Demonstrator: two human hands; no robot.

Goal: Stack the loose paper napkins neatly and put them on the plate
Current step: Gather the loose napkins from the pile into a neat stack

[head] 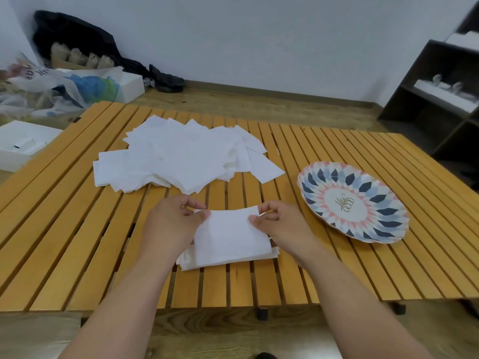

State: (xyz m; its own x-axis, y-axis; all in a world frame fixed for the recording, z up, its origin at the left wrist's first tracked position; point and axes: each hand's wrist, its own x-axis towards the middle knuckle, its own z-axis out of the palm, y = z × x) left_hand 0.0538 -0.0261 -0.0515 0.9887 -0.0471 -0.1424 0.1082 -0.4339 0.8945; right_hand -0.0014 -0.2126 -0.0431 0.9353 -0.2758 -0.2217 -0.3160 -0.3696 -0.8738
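On the slatted wooden surface (64, 216), a loose heap of napkins (181, 156) lies scattered beyond the hands. The left hand (173, 221) and right hand (282, 224) each pinch a far corner of one thin white square napkin (228, 237), held over a small uneven stack (191, 263). To the right sits a scalloped, patterned plate (383, 203).

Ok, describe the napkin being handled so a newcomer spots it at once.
On the slatted wooden table, look front and centre, left of the patterned plate. The left hand and right hand pinch one white napkin by its far corners over a small stack; the loose pile behind lies untouched.
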